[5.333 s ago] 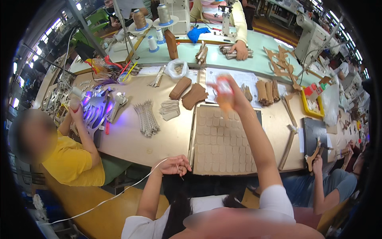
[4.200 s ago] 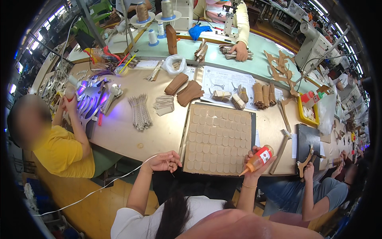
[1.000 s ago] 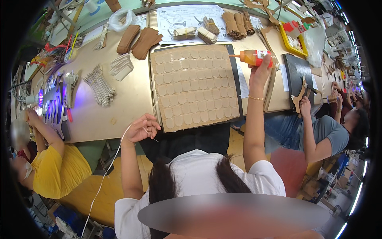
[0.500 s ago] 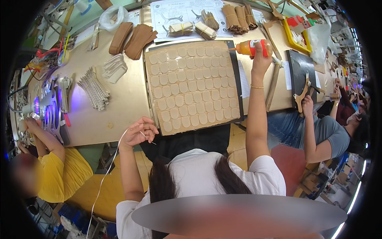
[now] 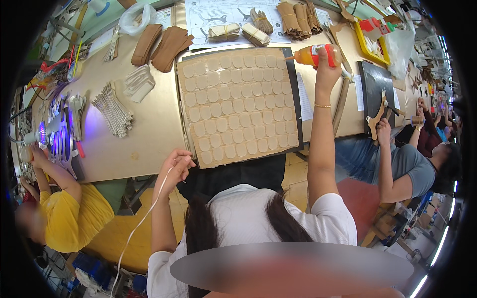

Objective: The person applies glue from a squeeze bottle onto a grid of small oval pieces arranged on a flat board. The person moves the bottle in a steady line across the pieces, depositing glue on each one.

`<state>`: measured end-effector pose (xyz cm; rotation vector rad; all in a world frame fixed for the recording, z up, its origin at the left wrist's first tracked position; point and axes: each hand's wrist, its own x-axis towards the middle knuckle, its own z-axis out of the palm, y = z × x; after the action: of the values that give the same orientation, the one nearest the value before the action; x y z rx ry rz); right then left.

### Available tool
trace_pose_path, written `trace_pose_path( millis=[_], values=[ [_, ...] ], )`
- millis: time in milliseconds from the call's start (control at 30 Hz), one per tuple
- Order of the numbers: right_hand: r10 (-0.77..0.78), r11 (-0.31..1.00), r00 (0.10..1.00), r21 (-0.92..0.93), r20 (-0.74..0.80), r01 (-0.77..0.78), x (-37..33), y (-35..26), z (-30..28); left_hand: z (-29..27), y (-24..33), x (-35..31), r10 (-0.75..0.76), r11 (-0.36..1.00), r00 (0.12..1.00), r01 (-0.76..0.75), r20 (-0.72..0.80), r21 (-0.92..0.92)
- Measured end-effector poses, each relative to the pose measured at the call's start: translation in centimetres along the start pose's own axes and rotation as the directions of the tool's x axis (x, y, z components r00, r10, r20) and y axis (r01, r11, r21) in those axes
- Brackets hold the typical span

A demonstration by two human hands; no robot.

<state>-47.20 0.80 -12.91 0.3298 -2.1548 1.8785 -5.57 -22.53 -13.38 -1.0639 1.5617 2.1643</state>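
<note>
My right hand (image 5: 328,77) is wrapped round a squeeze bottle (image 5: 309,55) with orange-yellow contents and a red label. The bottle lies nearly level, its thin nozzle pointing left at the upper right corner of a tan sheet (image 5: 187,58). Rows of rounded beige pads (image 5: 237,93) cover that sheet, which rests on a black board (image 5: 293,82). Just off the sheet's lower left corner, my left hand (image 5: 177,166) has curled fingers closed on a thin white cord (image 5: 140,223). The cord trails down past my left forearm, and a short end shows below the fingers.
Brown leather-like strips (image 5: 170,48) and pale bundles (image 5: 113,110) lie left of the sheet. Printed drawings (image 5: 213,19) and tied bundles (image 5: 293,20) line the back. A yellow tray (image 5: 363,45) stands back right. Co-workers sit on both sides, one in a yellow shirt (image 5: 79,218).
My left hand has turned and moved slightly right, its fingers more curled round the cord. The bottle in my right hand has barely shifted, its nozzle still by the same corner.
</note>
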Motion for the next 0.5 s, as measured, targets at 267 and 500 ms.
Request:
trace_pose_path(
  millis=[267,500],
  values=[
    [-0.023,1.0,1.0,-0.003,0.011,0.023,0.3,0.1,0.1,2.9,0.5,-1.0,0.614,0.411,0.789,-0.356,0.034,0.839],
    [-0.012,1.0,1.0,0.001,0.025,0.012,0.4,0.2,0.0,3.9,-0.6,-0.4,0.562,0.351,0.827,-0.251,0.012,0.902]
  ],
)
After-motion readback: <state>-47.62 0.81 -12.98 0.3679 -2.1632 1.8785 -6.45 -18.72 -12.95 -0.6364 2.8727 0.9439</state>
